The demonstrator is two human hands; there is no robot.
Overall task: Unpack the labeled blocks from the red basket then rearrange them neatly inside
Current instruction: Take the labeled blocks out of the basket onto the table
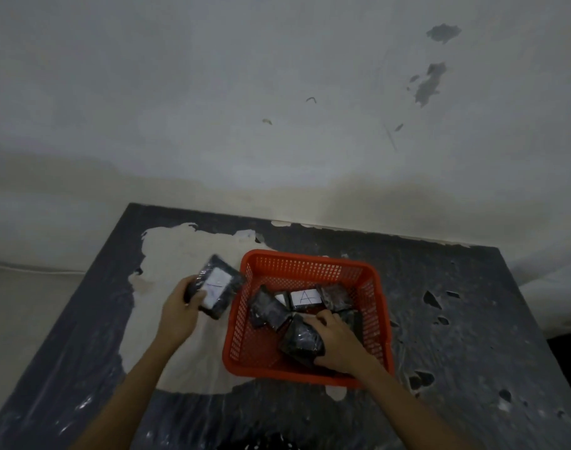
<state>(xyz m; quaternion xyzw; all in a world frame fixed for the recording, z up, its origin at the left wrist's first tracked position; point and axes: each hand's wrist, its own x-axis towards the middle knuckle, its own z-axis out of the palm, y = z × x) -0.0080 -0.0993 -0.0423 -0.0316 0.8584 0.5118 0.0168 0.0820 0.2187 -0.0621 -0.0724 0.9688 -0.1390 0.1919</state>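
Observation:
A red plastic basket [310,264] sits in the middle of the table. Several dark, plastic-wrapped blocks lie jumbled inside it; one at the back shows a white label marked A [306,298]. My left hand [180,311] holds a wrapped block with a white label [216,287] in the air just left of the basket's rim. My right hand [336,344] is inside the basket, its fingers closed around a dark block [299,341] near the front. Another block [268,311] leans at the basket's left side.
The table [456,336] has a dark, worn top with a large pale peeled patch [180,248] left of the basket. A stained wall stands right behind the table's far edge. The table's left edge runs diagonally near my left forearm.

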